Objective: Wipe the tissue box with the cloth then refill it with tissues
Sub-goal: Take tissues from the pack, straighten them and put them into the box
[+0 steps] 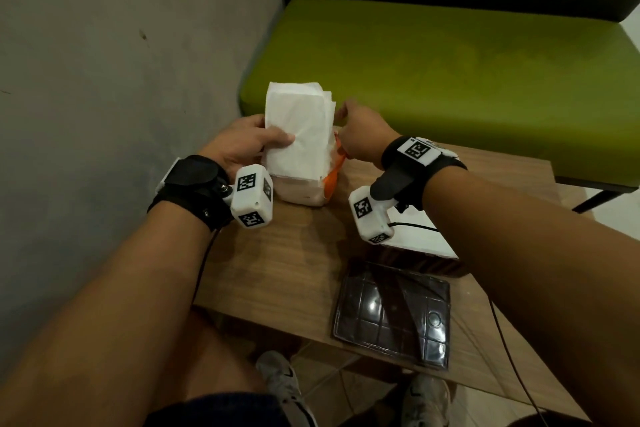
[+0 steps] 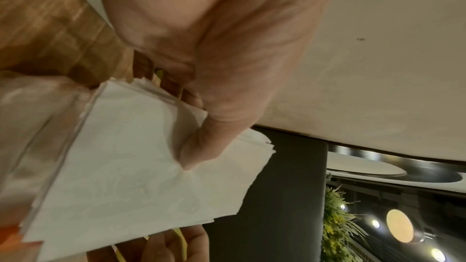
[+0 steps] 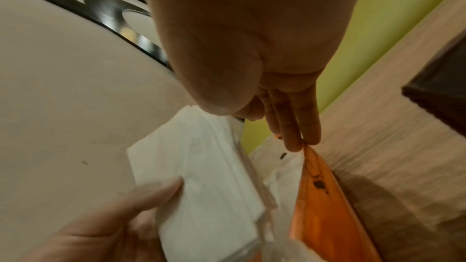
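A thick stack of white paper tissues [image 1: 298, 128] is gripped by the left hand [image 1: 242, 142], thumb across its face, half drawn from a clear-and-orange plastic packet [image 1: 330, 180] near the far left corner of the wooden table [image 1: 298, 253]. The packet's orange edge is pinched by the right hand [image 1: 360, 135]. Sheets could be torn or spilled if pulled unevenly. The dark glossy tissue box [image 1: 391, 315] lies at the near edge.
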Demonstrator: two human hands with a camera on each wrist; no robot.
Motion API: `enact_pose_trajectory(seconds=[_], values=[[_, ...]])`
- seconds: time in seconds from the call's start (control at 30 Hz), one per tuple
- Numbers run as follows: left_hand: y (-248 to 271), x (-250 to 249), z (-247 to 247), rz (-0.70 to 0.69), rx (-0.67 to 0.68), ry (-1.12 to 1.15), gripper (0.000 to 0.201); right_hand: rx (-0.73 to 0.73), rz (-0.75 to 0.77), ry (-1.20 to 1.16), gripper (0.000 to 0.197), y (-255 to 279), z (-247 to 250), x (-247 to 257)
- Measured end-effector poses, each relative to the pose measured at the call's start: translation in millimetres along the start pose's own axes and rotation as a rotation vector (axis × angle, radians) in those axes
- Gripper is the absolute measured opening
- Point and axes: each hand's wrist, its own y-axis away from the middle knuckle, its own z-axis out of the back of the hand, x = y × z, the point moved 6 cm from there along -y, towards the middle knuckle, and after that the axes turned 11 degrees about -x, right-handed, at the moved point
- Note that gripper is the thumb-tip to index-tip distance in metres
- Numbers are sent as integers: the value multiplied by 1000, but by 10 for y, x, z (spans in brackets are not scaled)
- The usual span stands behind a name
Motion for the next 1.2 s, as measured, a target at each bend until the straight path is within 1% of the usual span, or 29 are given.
enact_pose_trajectory(seconds=[0.07,0.17,0.2,0.27,0.3,0.37,0.43,0.47,0.5,0.53,0.6,0.63,0.67,0.7,0.73,0.8,0.83,0.93,1.0,1.07,1.13,1.2], values=[[5,-73,54,-46,-25,48,35,-12,-6,-28,31,11,41,9],[27,-209,104,-90,-19,152,45,-60,-27,-143,32,62,164,55],[68,-263,101,-96,-1,187,46,-74,-47,-232,29,103,215,85],[174,-353,47,-118,58,232,47,-74,-102,-482,21,233,313,145],[246,-384,-2,-130,90,243,47,-57,-138,-610,28,315,353,158],[429,-384,-151,-148,149,243,47,5,-234,-821,56,554,419,145],[626,-304,-332,-150,174,231,47,81,-311,-934,91,822,496,62],[733,-243,-428,-153,174,221,46,97,-324,-950,100,975,559,8],[835,-173,-521,-163,169,206,44,96,-315,-944,99,1114,611,-55],[933,-99,-611,-178,162,182,41,79,-284,-908,92,1274,681,-95],[1142,57,-819,-200,182,149,38,15,-211,-810,72,1556,769,-186],[1232,133,-930,-203,202,155,38,-46,-176,-755,60,1656,792,-249],[1313,194,-1034,-202,204,167,37,-106,-153,-713,47,1753,804,-299],[1392,244,-1127,-196,176,180,35,-162,-129,-675,38,1825,806,-361],[1446,293,-1199,-188,122,179,33,-217,-107,-627,35,1886,822,-409],[1513,378,-1300,-199,-16,167,35,-311,-93,-528,36,1941,836,-557],[1521,424,-1345,-218,-60,169,36,-351,-105,-512,38,1963,831,-630],[1534,506,-1455,-312,-110,163,39,-433,-160,-535,49,2023,814,-826],[1546,538,-1474,-351,-125,115,45,-418,-237,-679,52,2060,797,-907],[1570,567,-1498,-367,-90,102,58,-285,-291,-840,51,2084,755,-933],[1564,598,-1511,-377,-49,90,67,-182,-271,-881,43,2103,742,-911],[1550,616,-1495,-390,-46,32,67,-197,-276,-898,31,2094,747,-942]])
